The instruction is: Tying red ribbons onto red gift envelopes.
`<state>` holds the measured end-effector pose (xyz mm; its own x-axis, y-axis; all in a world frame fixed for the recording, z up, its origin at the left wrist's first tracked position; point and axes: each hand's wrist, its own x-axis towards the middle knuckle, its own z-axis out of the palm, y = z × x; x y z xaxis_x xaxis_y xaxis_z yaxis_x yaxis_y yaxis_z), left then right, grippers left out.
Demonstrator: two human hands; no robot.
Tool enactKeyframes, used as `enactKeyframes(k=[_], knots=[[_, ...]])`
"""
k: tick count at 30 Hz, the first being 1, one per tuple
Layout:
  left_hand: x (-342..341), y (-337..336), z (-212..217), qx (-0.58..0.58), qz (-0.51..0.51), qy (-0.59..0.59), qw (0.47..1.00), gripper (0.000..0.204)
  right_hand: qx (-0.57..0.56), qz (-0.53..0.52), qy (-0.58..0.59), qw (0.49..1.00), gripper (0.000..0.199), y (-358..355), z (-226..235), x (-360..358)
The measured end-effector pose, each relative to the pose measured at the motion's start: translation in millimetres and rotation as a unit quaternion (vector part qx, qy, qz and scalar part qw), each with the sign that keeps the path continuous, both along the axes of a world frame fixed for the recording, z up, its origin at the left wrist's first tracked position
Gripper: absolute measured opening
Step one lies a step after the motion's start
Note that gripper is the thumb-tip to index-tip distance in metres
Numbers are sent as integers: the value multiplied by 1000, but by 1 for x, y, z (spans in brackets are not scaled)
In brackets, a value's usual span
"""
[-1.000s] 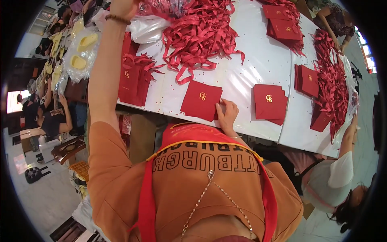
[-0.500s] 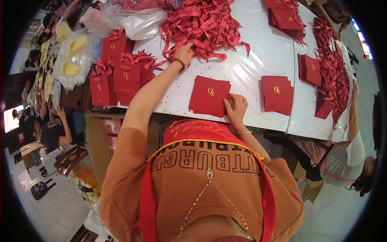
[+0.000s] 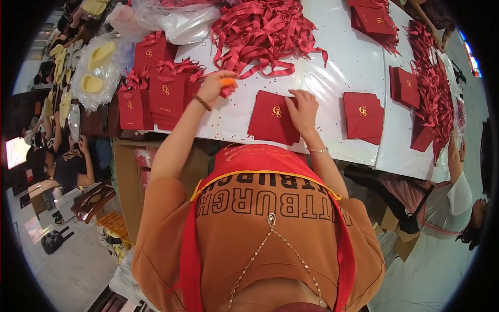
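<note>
Drawing back from the glossy red ribbon heap (image 3: pixel 270 31), the left hand (image 3: pixel 212 88) seems closed on red fabric ribbon (image 3: pixel 227 92), picking apparently done. Near the white-covered desk's (image 3: pixel 338 67) edge, the open right hand (image 3: pixel 305 111) touches the flat, square red paper stack (image 3: pixel 270 122).

Red ribbons (image 3: pixel 265 31) are gleaming like satin, the red paper stack (image 3: pixel 267 122) is looking smooth and matt, the surface (image 3: pixel 332 70) is shining like glossy plastic.

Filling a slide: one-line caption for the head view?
Right hand at a stack of flat red bags; left hand holding red ribbon near the ribbon heap.
</note>
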<state>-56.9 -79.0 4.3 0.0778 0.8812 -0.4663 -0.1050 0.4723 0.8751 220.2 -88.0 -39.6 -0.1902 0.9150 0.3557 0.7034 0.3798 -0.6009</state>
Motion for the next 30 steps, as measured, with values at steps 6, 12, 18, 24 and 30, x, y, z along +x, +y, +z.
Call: enactKeyframes(k=[6,12,18,24,30], knots=[[55,-47,-63,16,-47,135,990,22,-43,76,-148,985,26,7,-3,-23],[59,-65,-64,104,-87,286,949,20,-31,153,-154,976,27,-3,-7,-24],[63,-63,-57,179,-62,261,947,14,-81,147,-151,974,31,5,5,-18],[84,-61,-30,209,-58,287,933,13,-36,176,-165,970,32,-4,22,-28],[85,-54,-49,213,-46,284,934,10,-58,183,-154,969,37,-1,30,-18]])
